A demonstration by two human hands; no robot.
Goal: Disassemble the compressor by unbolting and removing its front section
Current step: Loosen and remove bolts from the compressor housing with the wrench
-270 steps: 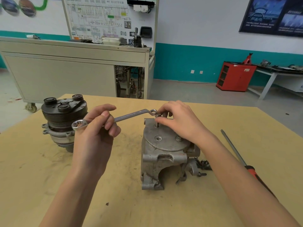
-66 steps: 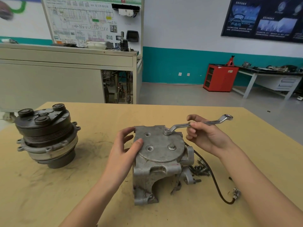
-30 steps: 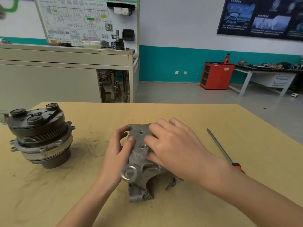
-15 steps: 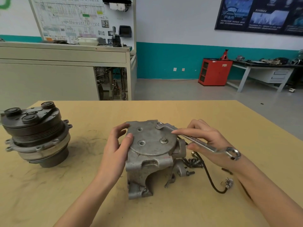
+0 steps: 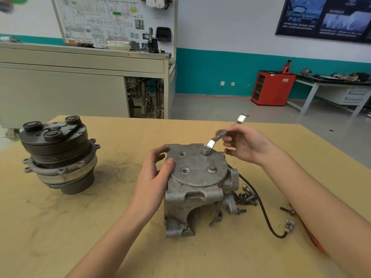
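Near surface (image 5: 60, 237): bare tan board under both forearms.
Cable (image 5: 263, 213): black, loops beneath the right forearm.
Loose bolts (image 5: 247, 197): heaped against the compressor body, below the right hand.
Compressor body (image 5: 196, 177): upright, between the hands.
Left hand (image 5: 154, 173): fingers curled round the body's upper left edge, gripping it.
Right hand (image 5: 247, 145): pinches the wrench (image 5: 218, 137) shank; ring end sits on the far top bolt.
Pulley section (image 5: 58, 155): well left of the left hand, near the surface's left edge.
Far edge: open board beyond the right hand.

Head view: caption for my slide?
Left hand steadies the compressor housing; right hand holds a wrench seated on a top bolt.
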